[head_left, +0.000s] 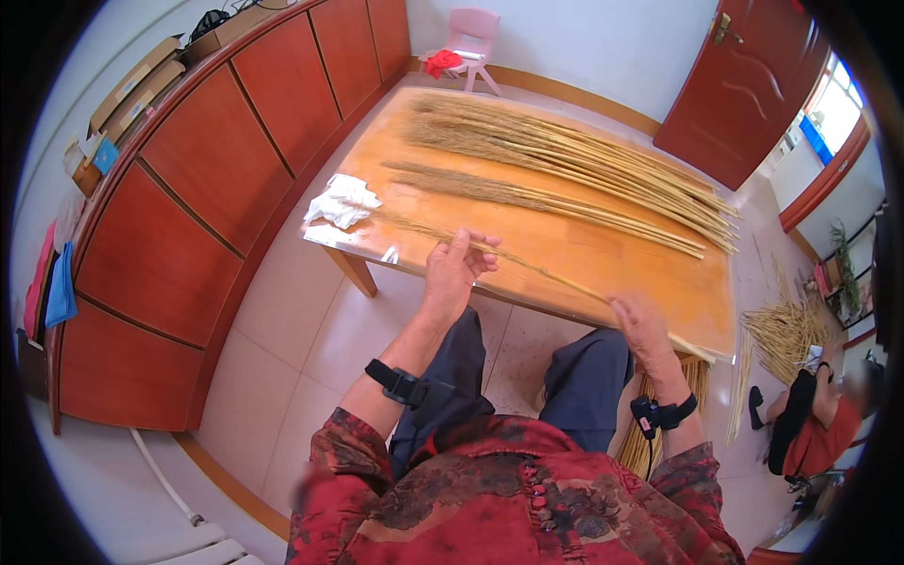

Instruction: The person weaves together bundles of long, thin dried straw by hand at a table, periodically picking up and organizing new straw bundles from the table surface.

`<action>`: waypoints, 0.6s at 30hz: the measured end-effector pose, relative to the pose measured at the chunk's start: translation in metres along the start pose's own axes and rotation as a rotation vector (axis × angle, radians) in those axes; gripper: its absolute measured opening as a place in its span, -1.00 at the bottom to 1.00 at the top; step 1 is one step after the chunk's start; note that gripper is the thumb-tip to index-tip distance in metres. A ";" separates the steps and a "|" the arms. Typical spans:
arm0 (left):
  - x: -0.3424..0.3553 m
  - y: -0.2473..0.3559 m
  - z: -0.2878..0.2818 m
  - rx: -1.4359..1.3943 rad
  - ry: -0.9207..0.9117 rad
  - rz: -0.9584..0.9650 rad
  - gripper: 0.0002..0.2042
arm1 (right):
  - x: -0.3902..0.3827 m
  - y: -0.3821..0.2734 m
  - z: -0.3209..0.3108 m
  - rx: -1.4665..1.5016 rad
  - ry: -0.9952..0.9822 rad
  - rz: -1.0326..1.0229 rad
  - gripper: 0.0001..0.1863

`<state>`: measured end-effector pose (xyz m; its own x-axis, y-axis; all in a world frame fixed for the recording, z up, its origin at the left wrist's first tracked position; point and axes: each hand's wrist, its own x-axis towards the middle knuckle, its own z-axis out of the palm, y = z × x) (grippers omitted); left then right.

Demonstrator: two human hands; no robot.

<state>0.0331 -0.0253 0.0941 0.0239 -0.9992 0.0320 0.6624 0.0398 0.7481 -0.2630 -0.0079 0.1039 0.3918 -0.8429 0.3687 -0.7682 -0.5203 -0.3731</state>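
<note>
A single dried reed stalk [556, 276] with a thin feathery head lies slantwise over the near side of the wooden table [395, 146]. My left hand [459, 268] pinches it near its head end, some fingers raised. Toward its thicker end, my right hand [643, 328] is closed round the stalk. The head end reaches toward a crumpled white tissue [341, 201] on the table's left corner. Beyond my hands lies a small bunch of stalks [565, 205]. Behind that, a larger bundle of stalks [584, 151] has its brushy heads to the left.
Red-brown cabinets [212, 146] line the left wall. A pink chair [471, 42] stands past the table, near a door [744, 80]. On the floor at right lies a stalk pile [786, 330], with a seated person [815, 428] beside it. More stalks [692, 386] stand by my right knee.
</note>
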 end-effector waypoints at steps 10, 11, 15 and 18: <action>-0.022 -0.019 0.045 -0.218 -0.048 -0.017 -0.75 | 0.007 -0.089 0.014 0.862 -0.096 0.418 -0.75; -0.026 -0.022 0.049 -0.220 -0.050 -0.029 -0.75 | 0.011 -0.088 0.017 0.859 -0.092 0.430 -0.75; -0.039 -0.036 0.051 -0.250 -0.143 -0.199 -0.69 | 0.022 -0.087 0.024 1.513 0.132 0.498 -0.70; -0.045 -0.042 0.045 -0.252 -0.223 -0.354 -0.65 | 0.029 -0.081 0.024 1.544 0.222 0.446 -0.70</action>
<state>-0.0296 0.0183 0.0910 -0.3789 -0.9248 -0.0335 0.7621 -0.3324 0.5556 -0.1773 0.0063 0.1240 0.1066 -0.9925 0.0604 0.4715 -0.0031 -0.8819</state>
